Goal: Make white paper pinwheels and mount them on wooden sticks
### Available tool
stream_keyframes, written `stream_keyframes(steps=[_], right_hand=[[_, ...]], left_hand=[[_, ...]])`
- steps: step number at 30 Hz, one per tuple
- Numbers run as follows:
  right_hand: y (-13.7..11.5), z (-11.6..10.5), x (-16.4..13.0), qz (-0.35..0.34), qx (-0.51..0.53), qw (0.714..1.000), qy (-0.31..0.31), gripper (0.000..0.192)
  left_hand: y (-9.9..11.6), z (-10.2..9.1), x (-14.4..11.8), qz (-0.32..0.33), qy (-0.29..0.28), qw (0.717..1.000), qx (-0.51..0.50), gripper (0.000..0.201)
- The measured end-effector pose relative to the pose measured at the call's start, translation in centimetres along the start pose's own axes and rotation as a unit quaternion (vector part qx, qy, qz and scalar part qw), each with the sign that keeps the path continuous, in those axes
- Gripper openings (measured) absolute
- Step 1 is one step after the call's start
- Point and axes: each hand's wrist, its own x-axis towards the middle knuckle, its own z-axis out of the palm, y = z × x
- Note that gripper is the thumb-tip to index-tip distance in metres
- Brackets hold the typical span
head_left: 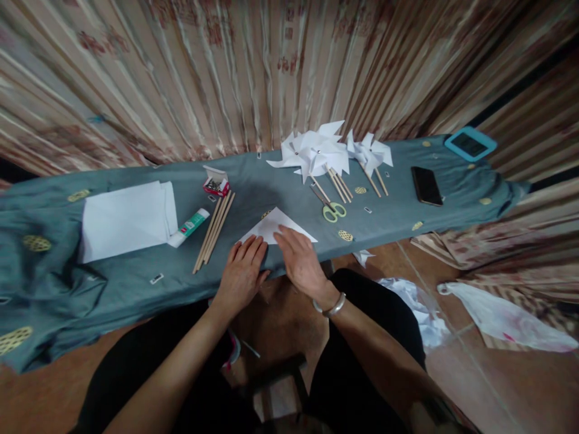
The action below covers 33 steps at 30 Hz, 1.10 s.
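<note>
A white sheet of paper (277,224), folded into a triangle, lies at the table's near edge with its point facing away from me. My left hand (243,265) rests flat over its left corner, fingers stretched out. On the right part of the fold lies my right hand (299,256), its fingers extended along the paper, a silver bangle on the wrist. Neither hand grips anything. Just right of the triangle are green-handled scissors (333,211). Several wooden sticks (214,232) lie to the left of my left hand.
Paper pinwheels on sticks (312,150) lie at the back. Leftward are a glue stick (190,226), a small red box (216,182) of metal pieces and white paper sheets (124,220). A phone (426,185) and a blue-framed device (470,143) lie right. Paper scraps (416,307) litter the floor.
</note>
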Motion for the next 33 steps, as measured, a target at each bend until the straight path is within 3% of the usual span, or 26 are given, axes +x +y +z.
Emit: stream_keyframes(steps=[2, 6, 24, 29, 33], right_hand=[[-1.1, 0.6, 0.3, -0.034, 0.009, 0.999, -0.034, 0.044], [-1.4, 0.9, 0.0, -0.022, 0.027, 0.999, -0.035, 0.041], [4.9, -1.4, -5.0, 0.107, -0.026, 0.992, 0.064, 0.036], [5.7, -2.0, -3.6, 0.139, 0.044, 0.984, 0.106, 0.041], [4.9, -1.4, -1.0, 0.153, 0.064, 0.983, 0.074, 0.058]], left_hand=[[-0.1, 0.0, 0.0, 0.000, 0.001, 1.000, -0.006, 0.056], [-0.5, -0.3, -0.1, 0.002, 0.005, 1.000, -0.025, 0.052], [-1.9, -1.9, -2.6, -0.073, 0.011, 0.997, 0.027, 0.050], [-2.1, -1.3, -3.1, -0.085, 0.087, 0.992, -0.041, 0.049], [-1.6, -0.6, -2.1, -0.091, 0.123, 0.986, -0.070, 0.052]])
